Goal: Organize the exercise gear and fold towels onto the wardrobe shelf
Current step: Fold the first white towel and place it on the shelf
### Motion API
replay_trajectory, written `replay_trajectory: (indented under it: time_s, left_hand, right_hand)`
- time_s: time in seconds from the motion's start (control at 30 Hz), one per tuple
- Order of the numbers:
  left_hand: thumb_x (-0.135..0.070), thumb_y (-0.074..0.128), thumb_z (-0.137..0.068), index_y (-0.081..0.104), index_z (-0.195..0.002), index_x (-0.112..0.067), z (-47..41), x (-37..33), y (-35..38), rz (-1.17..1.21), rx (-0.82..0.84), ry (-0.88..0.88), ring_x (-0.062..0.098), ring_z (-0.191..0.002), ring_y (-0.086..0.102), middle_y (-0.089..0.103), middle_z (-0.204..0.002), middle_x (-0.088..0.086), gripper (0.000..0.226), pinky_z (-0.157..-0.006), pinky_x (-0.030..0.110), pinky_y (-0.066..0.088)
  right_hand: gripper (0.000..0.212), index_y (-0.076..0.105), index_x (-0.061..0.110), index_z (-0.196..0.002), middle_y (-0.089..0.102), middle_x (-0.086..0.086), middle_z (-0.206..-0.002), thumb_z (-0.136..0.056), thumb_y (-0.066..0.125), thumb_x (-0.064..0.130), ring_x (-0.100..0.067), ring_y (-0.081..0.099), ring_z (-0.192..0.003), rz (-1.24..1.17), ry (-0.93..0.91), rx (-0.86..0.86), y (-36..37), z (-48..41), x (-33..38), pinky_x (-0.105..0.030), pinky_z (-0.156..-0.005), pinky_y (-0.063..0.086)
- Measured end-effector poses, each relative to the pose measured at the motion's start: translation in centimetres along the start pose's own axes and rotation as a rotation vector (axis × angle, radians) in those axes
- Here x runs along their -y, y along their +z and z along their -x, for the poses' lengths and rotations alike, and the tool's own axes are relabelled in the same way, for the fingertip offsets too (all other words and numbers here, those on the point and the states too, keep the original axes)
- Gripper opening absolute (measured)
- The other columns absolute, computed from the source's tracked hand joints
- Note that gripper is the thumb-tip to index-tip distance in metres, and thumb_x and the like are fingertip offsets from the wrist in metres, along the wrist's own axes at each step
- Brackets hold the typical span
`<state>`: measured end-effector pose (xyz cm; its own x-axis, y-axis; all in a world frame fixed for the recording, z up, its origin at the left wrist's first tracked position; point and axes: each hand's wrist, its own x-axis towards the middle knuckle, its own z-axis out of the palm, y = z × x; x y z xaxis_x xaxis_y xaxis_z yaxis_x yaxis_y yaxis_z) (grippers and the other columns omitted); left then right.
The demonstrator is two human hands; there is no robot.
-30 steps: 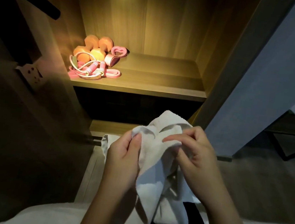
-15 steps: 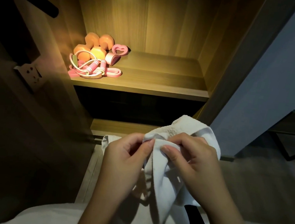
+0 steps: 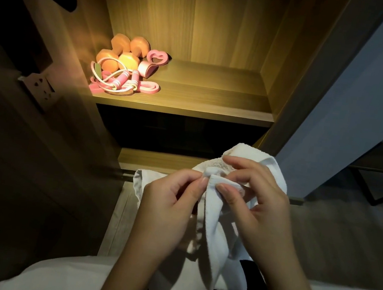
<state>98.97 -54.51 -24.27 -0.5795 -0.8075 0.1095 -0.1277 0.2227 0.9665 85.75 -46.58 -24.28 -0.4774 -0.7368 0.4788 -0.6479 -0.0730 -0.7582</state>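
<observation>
Your left grip (image 3: 168, 204) pinches an edge of the white towel (image 3: 210, 255) between thumb and fingertips. Your right grip (image 3: 262, 209) pinches the same bunched edge just beside it, fingers curled over the cloth. The towel hangs crumpled from both grips, low and near you, well apart from the lit wardrobe shelf (image 3: 216, 92), and the rest droops toward your lap. By my reading you are hunting for a corner to start the fold. Slide the two pinches apart along the hem until each finds a corner. Then lift so the cloth hangs flat before you bring the corners together, because folding from this bunch would likely trap creases. On the shelf's left end lie the orange dumbbells (image 3: 119, 54), a pink jump rope (image 3: 121, 80), a heart-shaped pink ring (image 3: 156, 56) and a pink band (image 3: 149, 88), clustered and touching. The bare right part looks the natural spot for the folded towel. No brand, label or writing can be read on the towel or the gear
</observation>
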Motion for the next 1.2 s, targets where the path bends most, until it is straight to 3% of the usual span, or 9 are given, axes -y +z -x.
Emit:
replay_trajectory:
  time_s: [0.1,0.23,0.43,0.57,0.73,0.83,0.93,1.07,1.2]
  left_hand:
    - [-0.040,0.049,-0.093,0.071,-0.100,-0.035,0.0,0.0,0.2,-0.039,0.044,-0.001,0.004,-0.082,0.066,0.070,-0.085,-0.018,0.024,-0.069,0.022,0.054]
    - [-0.030,0.049,-0.100,0.070,-0.105,-0.033,-0.1,-0.1,0.4,-0.052,0.095,-0.004,0.007,-0.087,0.066,0.070,-0.090,-0.016,0.022,-0.074,0.031,0.057]
    - [-0.034,0.061,-0.088,0.069,-0.094,-0.039,0.1,-0.2,1.0,-0.059,0.083,-0.008,0.009,-0.081,0.065,0.069,-0.090,-0.014,0.010,-0.063,0.020,0.054]
    - [-0.032,0.058,-0.092,0.067,-0.088,-0.037,0.1,0.0,1.4,-0.134,0.050,0.024,0.003,-0.082,0.062,0.067,-0.084,-0.018,0.011,-0.067,0.012,0.048]
    - [-0.031,0.051,-0.099,0.066,-0.102,-0.034,0.1,-0.2,2.2,-0.072,0.026,0.055,0.007,-0.085,0.064,0.068,-0.088,-0.015,0.015,-0.066,0.018,0.051]
    - [-0.040,0.046,-0.095,0.067,-0.105,-0.035,-0.2,-0.6,2.2,0.082,0.060,-0.004,0.005,-0.092,0.066,0.069,-0.095,-0.016,0.024,-0.071,0.017,0.052]
    - [-0.039,0.049,-0.093,0.068,-0.100,-0.034,-0.4,-0.7,2.1,0.082,0.110,0.020,0.006,-0.086,0.066,0.069,-0.090,-0.014,0.020,-0.068,0.017,0.051]
    - [-0.026,0.051,-0.097,0.067,-0.094,-0.023,-0.2,-0.1,2.3,0.160,-0.081,-0.026,0.014,-0.078,0.065,0.069,-0.085,-0.003,0.017,-0.064,0.024,0.055]
    - [-0.027,0.049,-0.098,0.065,-0.093,-0.019,-0.1,0.1,2.0,0.158,-0.157,-0.051,0.018,-0.076,0.065,0.068,-0.084,0.000,0.018,-0.062,0.030,0.055]
  right_hand:
    - [0.009,0.066,0.022,-0.087,0.068,0.016,-0.103,-0.087,0.064,0.030,-0.007,0.062,-0.101,-0.030,0.067,0.024,0.0,0.1,-0.1,-0.030,-0.079,0.054]
    - [0.007,0.066,0.019,-0.087,0.065,0.015,-0.088,-0.089,0.069,0.026,-0.008,0.061,-0.086,-0.019,0.130,-0.012,0.1,0.3,-0.3,-0.022,-0.071,0.052]
    - [0.007,0.064,0.015,-0.083,0.064,0.013,-0.079,-0.086,0.071,0.015,-0.004,0.063,-0.082,-0.065,0.171,-0.103,0.1,0.4,-0.4,-0.009,-0.064,0.046]
    - [0.010,0.062,0.017,-0.081,0.064,0.013,-0.081,-0.087,0.070,0.019,-0.006,0.064,-0.077,-0.082,0.217,-0.133,0.0,0.5,-0.6,-0.010,-0.061,0.047]
    - [0.011,0.062,0.027,-0.082,0.067,0.016,-0.086,-0.088,0.069,0.021,-0.008,0.064,-0.082,-0.086,0.183,-0.119,-0.4,0.6,-0.7,-0.024,-0.069,0.051]
    - [0.009,0.063,0.025,-0.085,0.067,0.018,-0.103,-0.089,0.066,0.018,-0.004,0.062,-0.101,-0.095,0.082,-0.111,-0.6,0.7,-0.5,-0.017,-0.079,0.048]
    - [0.004,0.061,0.019,-0.084,0.060,0.006,-0.102,-0.086,0.064,0.019,-0.001,0.056,-0.096,-0.050,0.030,-0.142,-0.7,0.8,-0.5,-0.010,-0.075,0.044]
    - [0.006,0.056,0.030,-0.088,0.060,0.018,-0.088,-0.089,0.059,0.024,-0.004,0.059,-0.084,-0.127,0.101,-0.060,-0.7,1.3,-0.6,-0.011,-0.068,0.045]
    - [0.004,0.053,0.035,-0.093,0.066,0.017,-0.096,-0.093,0.054,0.031,-0.003,0.063,-0.091,-0.165,0.122,0.009,-0.6,1.5,-0.6,-0.011,-0.071,0.048]
